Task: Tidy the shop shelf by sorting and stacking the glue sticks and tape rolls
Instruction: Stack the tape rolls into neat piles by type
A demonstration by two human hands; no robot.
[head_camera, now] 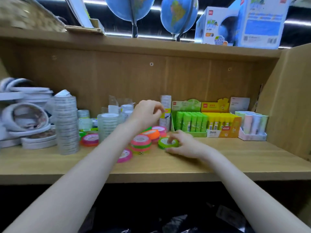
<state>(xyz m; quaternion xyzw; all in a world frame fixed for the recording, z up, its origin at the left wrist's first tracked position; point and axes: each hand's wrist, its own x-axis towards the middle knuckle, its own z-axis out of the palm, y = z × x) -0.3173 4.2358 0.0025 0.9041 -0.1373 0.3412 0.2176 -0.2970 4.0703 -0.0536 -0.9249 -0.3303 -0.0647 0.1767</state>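
My right hand [182, 143] rests on a green tape roll [164, 143] lying flat on the wooden shelf [235, 158], fingers curled over it. My left hand [148, 113] is raised beside a tall wrapped stack of clear tape rolls [165, 105], fingertips pinched at its yellow label. Pink, orange and green tape rolls [141, 143] lie loose and partly stacked between my hands. A lone pink roll [125, 155] lies nearer the front. Green glue sticks [190, 121] and yellow glue sticks [220, 123] stand in display boxes at the right.
Tall clear tape stacks [66, 123] and white tape rolls [25, 115] crowd the left. A pastel box [252, 125] stands at far right beside the shelf's side wall. Globes [178, 15] and boxes sit on the upper shelf. Dark space lies below the shelf edge.
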